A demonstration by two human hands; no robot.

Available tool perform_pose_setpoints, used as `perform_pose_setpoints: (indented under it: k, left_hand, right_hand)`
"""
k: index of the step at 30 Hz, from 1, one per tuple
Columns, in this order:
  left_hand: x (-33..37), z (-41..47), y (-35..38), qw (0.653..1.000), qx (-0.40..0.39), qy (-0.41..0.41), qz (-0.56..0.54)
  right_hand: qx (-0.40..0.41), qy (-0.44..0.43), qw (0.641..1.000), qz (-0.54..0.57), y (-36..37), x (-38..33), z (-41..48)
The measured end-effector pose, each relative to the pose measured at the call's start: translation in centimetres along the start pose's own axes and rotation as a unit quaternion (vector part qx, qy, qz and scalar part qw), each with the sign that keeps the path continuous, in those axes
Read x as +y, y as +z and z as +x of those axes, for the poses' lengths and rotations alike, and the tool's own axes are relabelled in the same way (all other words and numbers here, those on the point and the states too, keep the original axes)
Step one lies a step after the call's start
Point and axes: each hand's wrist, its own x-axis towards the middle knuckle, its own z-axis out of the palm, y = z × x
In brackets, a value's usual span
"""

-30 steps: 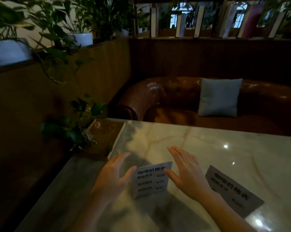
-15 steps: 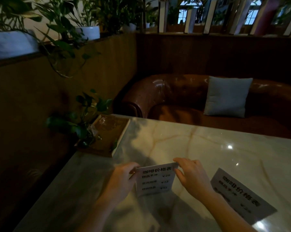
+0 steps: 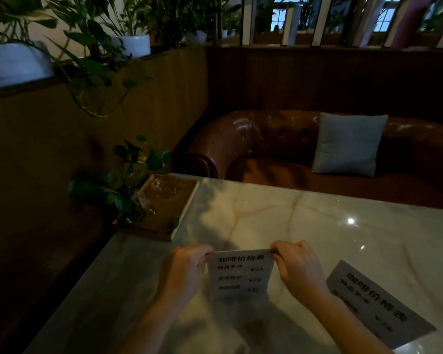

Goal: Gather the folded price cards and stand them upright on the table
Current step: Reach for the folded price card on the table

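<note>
Though dim, card (image 3: pixel 241 273) print legible.

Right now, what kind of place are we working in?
Probably a café booth: printed price cards on a marble table, a brown leather sofa with a cushion, and potted plants along the ledge.

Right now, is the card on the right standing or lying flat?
Lying flat: the right card rests face-up on the table, untouched, its whole print showing.
</note>
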Motion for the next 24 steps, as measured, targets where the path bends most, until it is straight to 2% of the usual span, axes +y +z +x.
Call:
perform_pose_setpoints:
  k: [10, 24]
  left_hand:
    - [1.2, 2.1, -1.0, 0.998, 0.007, 0.068, 0.017]
    - [1.1, 1.8, -0.1, 0.995, -0.033, 0.095, 0.018]
  right_hand:
    - [0.055, -0.012, 0.998, 0.017, -1.1, -0.2, -1.4]
    - [-0.002, 0.034, 0.999, 0.027, -0.3, 0.2, -3.6]
